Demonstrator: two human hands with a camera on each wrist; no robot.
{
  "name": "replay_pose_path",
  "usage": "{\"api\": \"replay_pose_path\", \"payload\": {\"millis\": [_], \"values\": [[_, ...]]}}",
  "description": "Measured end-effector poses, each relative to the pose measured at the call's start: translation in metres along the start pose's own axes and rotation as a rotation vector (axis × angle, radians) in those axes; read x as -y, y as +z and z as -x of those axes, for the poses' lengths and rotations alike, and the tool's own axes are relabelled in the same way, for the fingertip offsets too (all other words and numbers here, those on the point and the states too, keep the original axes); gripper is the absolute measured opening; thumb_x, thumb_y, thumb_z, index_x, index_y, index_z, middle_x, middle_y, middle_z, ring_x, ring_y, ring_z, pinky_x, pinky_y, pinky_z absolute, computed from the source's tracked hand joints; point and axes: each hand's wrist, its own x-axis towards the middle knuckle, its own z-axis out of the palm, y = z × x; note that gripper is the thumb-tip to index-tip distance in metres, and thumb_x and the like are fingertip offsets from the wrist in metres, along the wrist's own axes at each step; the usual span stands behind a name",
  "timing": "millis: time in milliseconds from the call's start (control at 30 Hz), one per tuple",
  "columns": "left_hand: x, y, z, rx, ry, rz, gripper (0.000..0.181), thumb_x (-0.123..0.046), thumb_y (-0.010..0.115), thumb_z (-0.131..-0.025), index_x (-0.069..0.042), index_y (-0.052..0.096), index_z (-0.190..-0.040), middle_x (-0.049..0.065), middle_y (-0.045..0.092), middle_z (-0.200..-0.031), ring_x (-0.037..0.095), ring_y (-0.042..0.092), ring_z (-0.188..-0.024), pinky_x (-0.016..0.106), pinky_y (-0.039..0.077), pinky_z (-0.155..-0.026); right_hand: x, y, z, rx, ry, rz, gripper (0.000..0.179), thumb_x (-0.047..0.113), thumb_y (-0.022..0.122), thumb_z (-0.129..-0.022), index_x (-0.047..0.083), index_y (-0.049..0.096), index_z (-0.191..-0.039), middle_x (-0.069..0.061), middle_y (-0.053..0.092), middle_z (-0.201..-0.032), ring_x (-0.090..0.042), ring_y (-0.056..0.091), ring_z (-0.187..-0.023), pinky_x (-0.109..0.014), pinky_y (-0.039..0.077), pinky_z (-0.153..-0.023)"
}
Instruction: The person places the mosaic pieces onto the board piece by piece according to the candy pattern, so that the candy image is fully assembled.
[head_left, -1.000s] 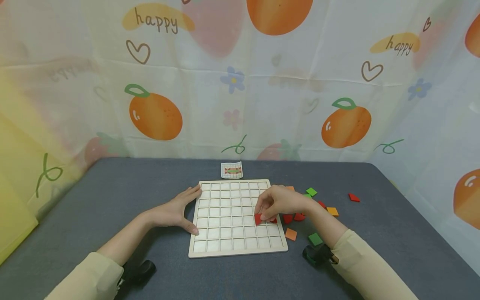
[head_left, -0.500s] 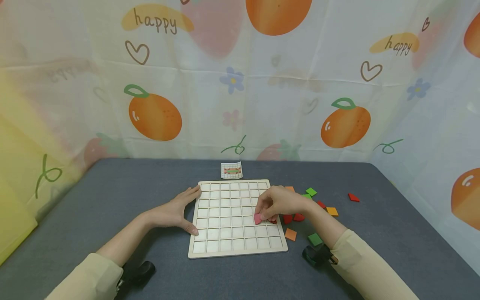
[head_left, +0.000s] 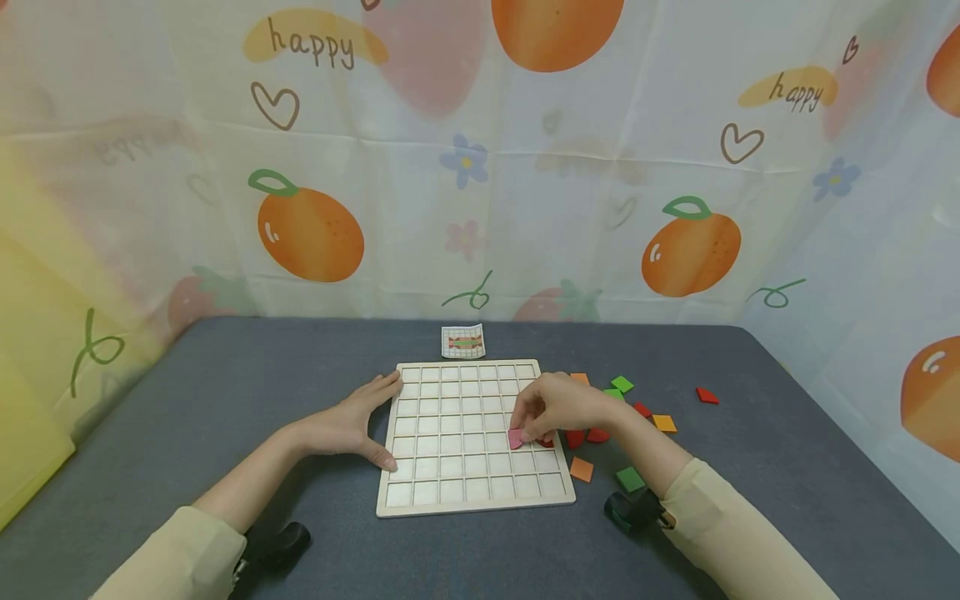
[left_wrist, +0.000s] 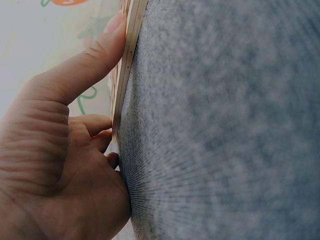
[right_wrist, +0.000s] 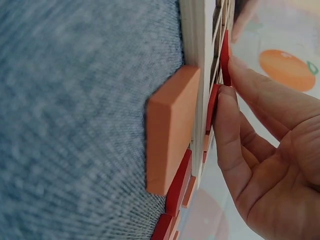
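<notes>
A pale wooden board (head_left: 476,507) with a grid of square cells lies on the dark grey table. My left hand (head_left: 345,422) spreads along its left side, thumb on the front part of the edge and fingertips near the back corner. My right hand (head_left: 566,404) reaches over the board's right part and pinches a small red tile (head_left: 516,439), which looks pinkish in the head view. In the right wrist view this tile stands edge-on against a fingertip. A second red tile (right_wrist: 213,107) lies on the board beside it, partly covered by the fingers.
To the right of the board lie loose tiles: an orange one (head_left: 581,469), a dark green one (head_left: 631,478), a yellow-orange one (head_left: 664,423) and several others. A red tile (head_left: 707,396) lies apart, farther right. Behind the board stands a small pattern card (head_left: 462,342).
The red tile at my right fingertips has tilted slightly, its face turning from red to pinkish. My hands and the board stay in place.
</notes>
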Motion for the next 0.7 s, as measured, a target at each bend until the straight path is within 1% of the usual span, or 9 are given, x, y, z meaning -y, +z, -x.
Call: {"api": "replay_pose_path", "payload": {"millis": [333,700], "values": [[0.0003,-0.0003,-0.0004,0.003,0.0,-0.002,0.124,-0.044,0.087,-0.069,0.002,0.013,-0.157,0.021,0.001,-0.167,0.049,-0.004,-0.153,0.075,0.008,-0.114,0.0009,0.0014,-0.0008,-0.005,-0.004,-0.006,0.009,0.009,0.073,-0.087,0.014,0.075,-0.094,-0.007,0.07,-0.076,-0.015,0.063,-0.063,-0.031,0.055,-0.064],[0.0006,-0.0003,0.0,0.004,-0.006,-0.002,0.123,-0.045,0.087,-0.069,0.001,0.014,-0.157,0.02,0.001,-0.168,0.049,-0.005,-0.153,0.075,0.008,-0.114,0.0048,0.0025,-0.0013,-0.026,-0.006,0.026,0.009,0.011,0.076,-0.085,0.015,0.076,-0.093,-0.004,0.071,-0.076,-0.016,0.063,-0.062,-0.03,0.055,-0.062]]}}
